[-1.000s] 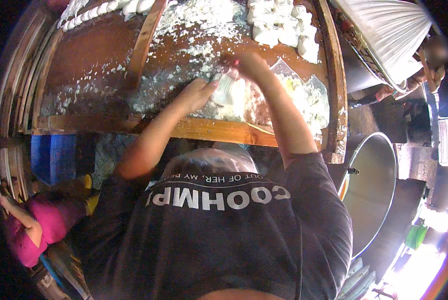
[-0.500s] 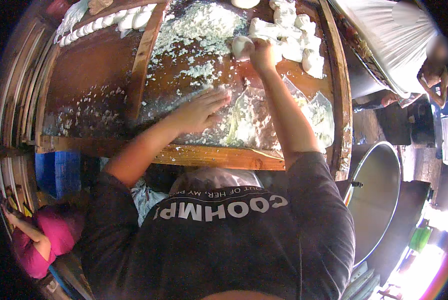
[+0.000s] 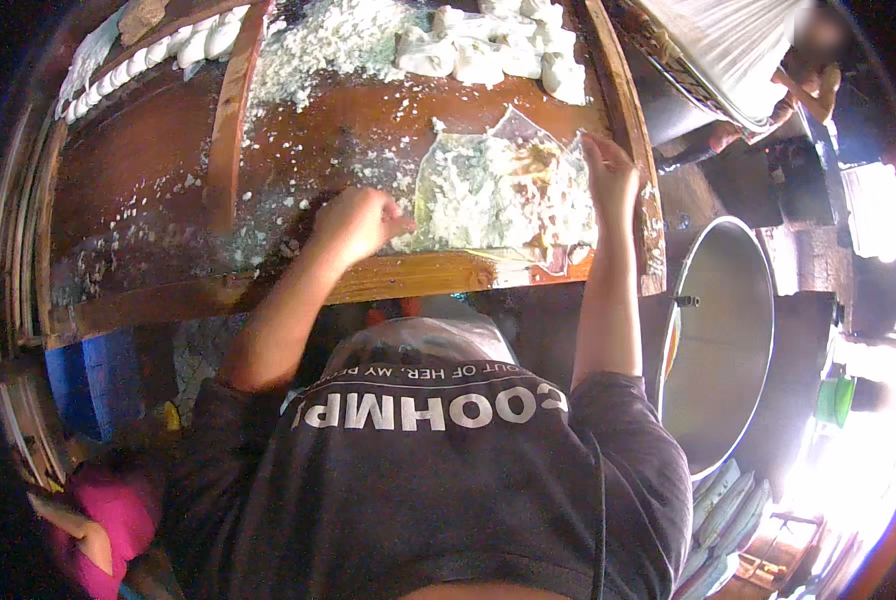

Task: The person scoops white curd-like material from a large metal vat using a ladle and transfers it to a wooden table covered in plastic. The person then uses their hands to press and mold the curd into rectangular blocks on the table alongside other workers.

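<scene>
A thin see-through sheet (image 3: 430,190) lies spread at the front edge of a wooden worktop, heaped with white crumbly curd (image 3: 478,185). At its right edge my right hand (image 3: 613,172) is closed, pinching the sheet's edge between thumb and fingers. My left hand (image 3: 353,225) is by the sheet's lower left corner with its fingers curled together; what they pinch, if anything, is hidden. Several white wrapped bundles (image 3: 478,62) sit together at the far right of the worktop, apart from both hands.
Loose white curd (image 3: 318,50) is piled at the back. A wooden divider (image 3: 230,130) splits the worktop (image 3: 148,165), and a row of white rolls (image 3: 148,65) lies far left. A large metal vat (image 3: 723,350) stands at right. People are at lower left (image 3: 118,505) and upper right (image 3: 818,85).
My right hand has come back from the bundles, letting go of a round white one, to the sheet's right edge. My left hand has gone from flat to curled. The view has shifted.
</scene>
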The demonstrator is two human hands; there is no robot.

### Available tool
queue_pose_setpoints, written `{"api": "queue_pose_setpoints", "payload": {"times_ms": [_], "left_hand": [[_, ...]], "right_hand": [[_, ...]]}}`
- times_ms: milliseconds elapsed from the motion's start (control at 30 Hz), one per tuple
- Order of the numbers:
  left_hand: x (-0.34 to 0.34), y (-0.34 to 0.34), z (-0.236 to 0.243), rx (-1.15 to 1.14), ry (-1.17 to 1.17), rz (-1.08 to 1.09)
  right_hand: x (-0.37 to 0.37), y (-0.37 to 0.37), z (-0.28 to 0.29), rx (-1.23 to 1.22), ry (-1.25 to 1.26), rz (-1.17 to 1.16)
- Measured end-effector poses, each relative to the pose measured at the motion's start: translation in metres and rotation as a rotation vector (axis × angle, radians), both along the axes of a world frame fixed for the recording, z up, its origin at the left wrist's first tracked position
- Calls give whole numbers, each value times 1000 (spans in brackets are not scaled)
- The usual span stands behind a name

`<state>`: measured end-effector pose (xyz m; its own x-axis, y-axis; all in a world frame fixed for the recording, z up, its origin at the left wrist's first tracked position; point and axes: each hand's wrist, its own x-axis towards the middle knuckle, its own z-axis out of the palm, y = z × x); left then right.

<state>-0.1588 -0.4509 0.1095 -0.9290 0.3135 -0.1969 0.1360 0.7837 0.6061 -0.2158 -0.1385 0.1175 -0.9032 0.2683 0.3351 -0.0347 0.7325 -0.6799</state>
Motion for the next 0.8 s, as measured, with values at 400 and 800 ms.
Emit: {"api": "queue_pose_setpoints", "payload": {"times_ms": [400, 800], "left_hand": [[43, 29, -11, 242, 149, 219], [35, 55, -21, 683, 48, 469]], "right_hand": [[-24, 11, -44, 437, 189, 216], [5, -38, -21, 91, -260, 682]]}}
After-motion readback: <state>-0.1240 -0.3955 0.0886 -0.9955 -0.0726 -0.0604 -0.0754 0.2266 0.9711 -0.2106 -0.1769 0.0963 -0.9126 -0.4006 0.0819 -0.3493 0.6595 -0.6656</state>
